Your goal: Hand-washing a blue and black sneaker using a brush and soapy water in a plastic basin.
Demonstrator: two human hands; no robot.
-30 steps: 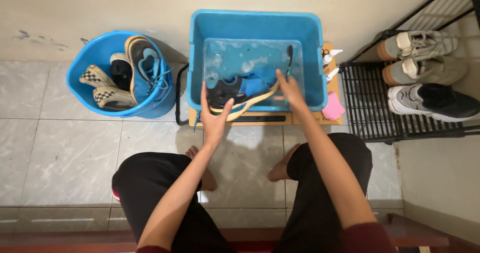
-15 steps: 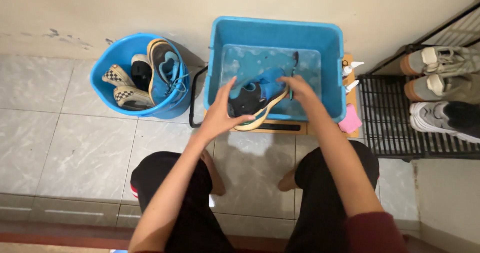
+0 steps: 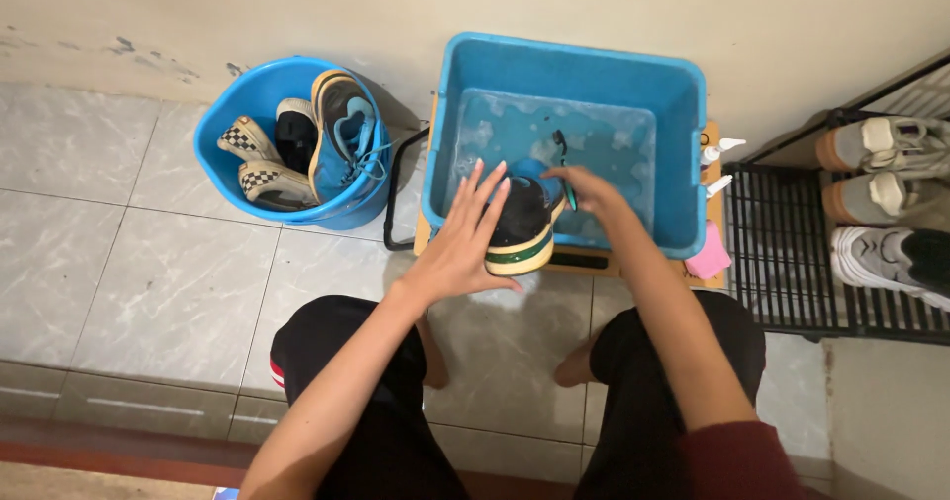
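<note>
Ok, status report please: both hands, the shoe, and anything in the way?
Left hand grips shoe at heel. Right hand on shoe's far side, brush by it. Shoe tilted over tub rim, above water. Nothing in the way.

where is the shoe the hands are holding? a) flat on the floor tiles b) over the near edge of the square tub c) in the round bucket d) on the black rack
b: both the left hand and right hand hold the shoe at the tub's near edge, heel end toward the person.
</note>
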